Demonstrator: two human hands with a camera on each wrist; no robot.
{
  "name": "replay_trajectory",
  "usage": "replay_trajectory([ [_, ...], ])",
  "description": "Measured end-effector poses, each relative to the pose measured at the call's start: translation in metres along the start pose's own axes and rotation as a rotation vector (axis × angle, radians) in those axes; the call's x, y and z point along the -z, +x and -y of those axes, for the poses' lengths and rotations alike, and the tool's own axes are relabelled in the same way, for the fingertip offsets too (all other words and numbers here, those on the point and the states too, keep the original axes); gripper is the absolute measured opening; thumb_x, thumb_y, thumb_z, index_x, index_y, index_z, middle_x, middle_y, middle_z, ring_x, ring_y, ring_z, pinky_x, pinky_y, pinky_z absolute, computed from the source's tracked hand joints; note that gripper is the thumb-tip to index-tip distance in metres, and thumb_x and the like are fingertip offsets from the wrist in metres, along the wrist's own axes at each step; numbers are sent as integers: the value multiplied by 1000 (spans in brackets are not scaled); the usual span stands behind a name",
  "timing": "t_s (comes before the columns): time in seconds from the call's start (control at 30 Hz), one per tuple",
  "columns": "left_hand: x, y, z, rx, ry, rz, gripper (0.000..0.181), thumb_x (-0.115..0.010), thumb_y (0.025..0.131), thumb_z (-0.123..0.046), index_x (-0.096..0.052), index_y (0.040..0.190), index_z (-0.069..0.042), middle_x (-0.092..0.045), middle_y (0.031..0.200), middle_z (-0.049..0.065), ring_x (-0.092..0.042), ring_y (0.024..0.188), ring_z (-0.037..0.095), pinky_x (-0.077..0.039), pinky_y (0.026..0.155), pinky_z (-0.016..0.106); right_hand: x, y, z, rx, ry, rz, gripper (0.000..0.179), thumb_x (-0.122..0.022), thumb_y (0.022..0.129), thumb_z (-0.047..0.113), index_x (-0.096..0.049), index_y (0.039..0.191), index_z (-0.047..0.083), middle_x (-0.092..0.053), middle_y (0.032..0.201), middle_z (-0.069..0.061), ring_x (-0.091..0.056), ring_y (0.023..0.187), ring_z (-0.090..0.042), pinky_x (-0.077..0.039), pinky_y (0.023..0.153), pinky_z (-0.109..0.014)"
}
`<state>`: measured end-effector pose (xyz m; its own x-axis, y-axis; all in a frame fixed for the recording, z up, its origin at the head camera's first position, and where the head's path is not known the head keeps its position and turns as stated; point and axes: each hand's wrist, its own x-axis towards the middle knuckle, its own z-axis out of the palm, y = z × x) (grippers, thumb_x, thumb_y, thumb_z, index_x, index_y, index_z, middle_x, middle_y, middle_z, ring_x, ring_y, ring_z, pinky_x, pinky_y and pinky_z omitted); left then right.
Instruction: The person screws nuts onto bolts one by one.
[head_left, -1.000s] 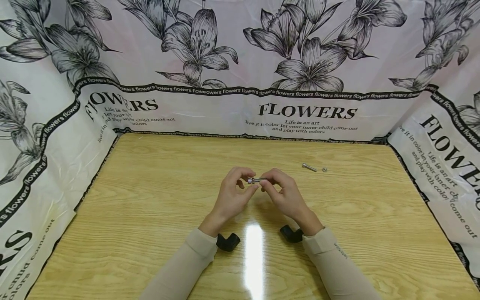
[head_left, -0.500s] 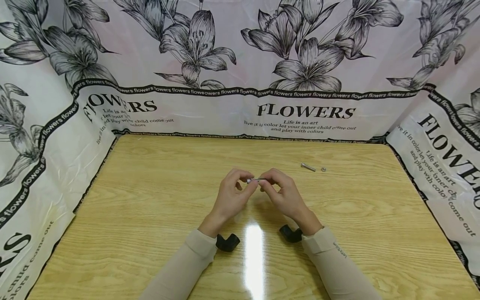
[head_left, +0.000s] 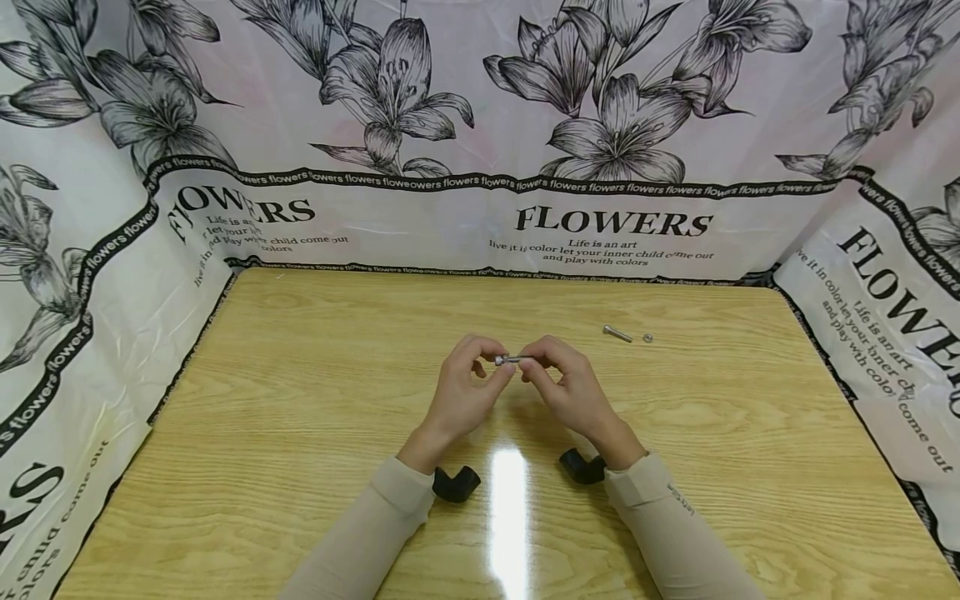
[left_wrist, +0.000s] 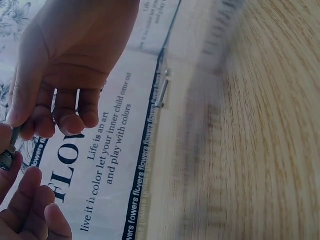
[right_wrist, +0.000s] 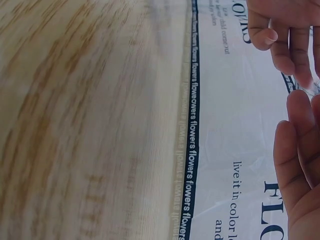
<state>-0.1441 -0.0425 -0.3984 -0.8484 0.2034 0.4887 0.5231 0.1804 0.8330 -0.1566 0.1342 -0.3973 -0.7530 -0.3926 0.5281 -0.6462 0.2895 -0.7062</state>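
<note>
A small silver bolt [head_left: 513, 359] lies sideways between the two hands, its head toward the left. My right hand [head_left: 570, 387] pinches the shank's far end between thumb and fingers. At the head end, my left hand [head_left: 467, 390] has its thumb and forefinger pinched around the bolt, where a small nut shows on the shank. Fingers hide part of the threads. In the left wrist view the held bolt [left_wrist: 7, 156] appears at the left edge. Fingers of both hands show at the right edge of the right wrist view, with the bolt out of sight.
Farther back on the wooden table [head_left: 300, 375], to the right, lie a second silver bolt [head_left: 617, 333] and a loose nut [head_left: 648, 338]. Black elbow-shaped pieces [head_left: 456, 484] sit beside both wrists. A flower-printed sheet [head_left: 450, 225] encloses the table's back and sides.
My left thumb and forefinger have closed in on the bolt's head end, briefly covering the nut, then shifted slightly so it shows again. My right hand keeps its hold with little movement.
</note>
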Motion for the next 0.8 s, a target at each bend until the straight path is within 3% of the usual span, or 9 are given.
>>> replay_trajectory([
  [0.23, 1, -1, -1, 59, -3, 20, 6, -61, 91, -2, -63, 92, 4, -59, 95, 16, -52, 89, 33, -43, 72, 56, -1, 0, -1, 15, 0, 1, 14, -58, 89, -12, -63, 94, -1, -61, 83, -7, -61, 73, -25, -51, 66, -31],
  [0.37, 1, 0, -2, 70, -9, 15, 14, -67, 87, -2, -63, 99, 4, -59, 96, 19, -53, 90, 37, -43, 71, 56, 0, 0, -1, 9, 2, 5, 13, -57, 89, -11, -63, 95, -1, -62, 84, -8, -60, 74, -23, -51, 67, -30],
  [0.5, 1, 0, -2, 28, -18, -3, 27, -71, 82, 5, -60, 106, 5, -59, 100, 22, -53, 90, 36, -43, 69, 56, 0, 0, -1, -5, 2, 9, 12, -57, 90, -11, -63, 95, -2, -61, 84, -12, -60, 75, -22, -50, 66, -31],
  [0.67, 0, 1, 1, -53, -25, -9, 16, -68, 83, 9, -61, 97, 4, -60, 95, 20, -52, 85, 35, -43, 67, 55, 0, 0, -1, -15, 11, 12, 11, -57, 90, -10, -63, 95, -2, -62, 85, -8, -61, 74, -23, -51, 68, -30],
  [0.8, 0, 1, 2, -50, -17, -7, 9, -65, 86, 6, -61, 94, 4, -60, 93, 18, -52, 84, 32, -43, 67, 55, -1, 0, -2, 3, 11, 12, 12, -57, 90, -11, -63, 95, -2, -61, 86, -7, -61, 74, -25, -51, 68, -29],
])
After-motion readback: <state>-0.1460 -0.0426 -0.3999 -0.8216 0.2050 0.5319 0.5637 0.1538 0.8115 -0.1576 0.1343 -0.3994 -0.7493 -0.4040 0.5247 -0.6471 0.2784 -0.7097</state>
